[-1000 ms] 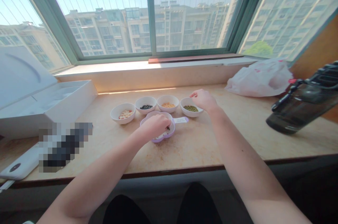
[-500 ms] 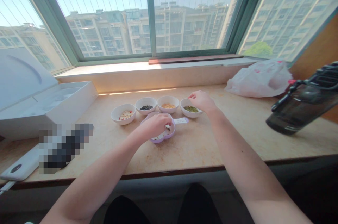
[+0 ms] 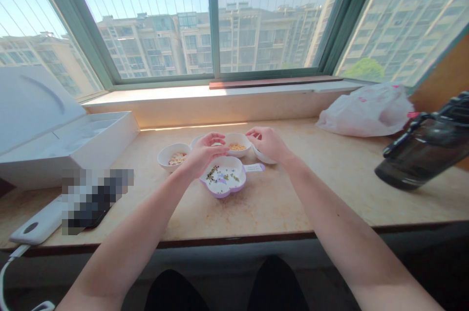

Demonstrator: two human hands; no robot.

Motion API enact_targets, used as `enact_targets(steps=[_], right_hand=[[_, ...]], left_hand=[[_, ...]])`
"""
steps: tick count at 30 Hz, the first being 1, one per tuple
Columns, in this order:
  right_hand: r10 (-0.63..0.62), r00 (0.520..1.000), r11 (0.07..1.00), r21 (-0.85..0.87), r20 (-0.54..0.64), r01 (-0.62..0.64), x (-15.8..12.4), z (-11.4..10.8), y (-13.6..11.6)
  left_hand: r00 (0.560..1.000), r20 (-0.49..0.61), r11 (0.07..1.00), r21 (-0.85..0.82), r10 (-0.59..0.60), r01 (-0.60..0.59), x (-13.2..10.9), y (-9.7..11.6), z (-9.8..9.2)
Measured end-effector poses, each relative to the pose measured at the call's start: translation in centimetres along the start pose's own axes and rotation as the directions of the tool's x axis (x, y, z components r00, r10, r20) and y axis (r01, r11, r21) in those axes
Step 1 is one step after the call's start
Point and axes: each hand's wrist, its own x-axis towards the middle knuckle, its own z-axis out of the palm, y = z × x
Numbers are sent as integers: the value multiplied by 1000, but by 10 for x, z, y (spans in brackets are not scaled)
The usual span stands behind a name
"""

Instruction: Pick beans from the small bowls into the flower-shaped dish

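Observation:
My left hand (image 3: 208, 153) hovers over the bowl of dark beans (image 3: 195, 141), mostly hiding it; its fingers are apart, near the left rim of the bowl of yellow grains (image 3: 237, 146). Over the bowl of green beans (image 3: 264, 155) is my right hand (image 3: 268, 143), fingers loosely bent and apart, with fingertips near the yellow-grain bowl's right rim. Whether either hand touches that bowl I cannot tell. In front sits a purple-rimmed white dish (image 3: 240, 187) with a labelled handle, dark and green beans scattered in it. A bowl of pale flat pieces (image 3: 177, 158) stands left.
An opened white box (image 3: 106, 137) stands at the left, with a white device (image 3: 36, 225) and a blurred dark object (image 3: 95, 208) before it. At the right are a white plastic bag (image 3: 362, 110) and a tilted-looking dark bottle (image 3: 414, 154). The table's front edge (image 3: 234, 240) runs below.
My left hand has risen from the dish toward the back bowls, its fingers spreading and uncovering the beans in the dish. My right hand has moved left from the green-bean bowl's rim toward the yellow-grain bowl.

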Motion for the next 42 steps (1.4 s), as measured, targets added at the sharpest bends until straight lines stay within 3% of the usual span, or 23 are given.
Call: enact_targets(steps=[4, 10, 16, 22, 26, 28, 33, 38, 42], right_hand=[[-136, 991, 975, 180, 11, 132, -9, 14, -20], [-211, 976, 930, 317, 47, 185, -19, 23, -33], [-270, 957, 914, 338, 102, 222, -22, 30, -35], [-283, 956, 920, 306, 79, 247, -20, 28, -34], [-260, 959, 934, 282, 115, 219, -20, 27, -33], [-244, 960, 940, 276, 139, 199, -20, 28, -32], [-219, 963, 955, 236, 158, 179, -20, 27, -32], [-144, 987, 984, 115, 77, 134, -16, 19, -28], [-27, 1000, 999, -34, -8, 27, -8, 5, -17]], left_hand=[[997, -37, 985, -163, -66, 59, 4, 0, -4], [996, -51, 973, -220, -76, 63, 4, -2, -5], [993, -51, 986, -131, -106, 99, 3, -7, -2], [990, -44, 991, -35, -131, 129, -2, -5, 2], [993, 28, 971, 216, -116, 107, -2, -5, -2], [997, 28, 896, 441, -74, 54, 1, -8, -8], [999, 50, 532, 845, 10, -47, 1, -10, -16], [991, 129, 214, 970, -46, -116, -13, -3, -4], [980, 168, 55, 985, -103, -163, -18, -5, 0]])
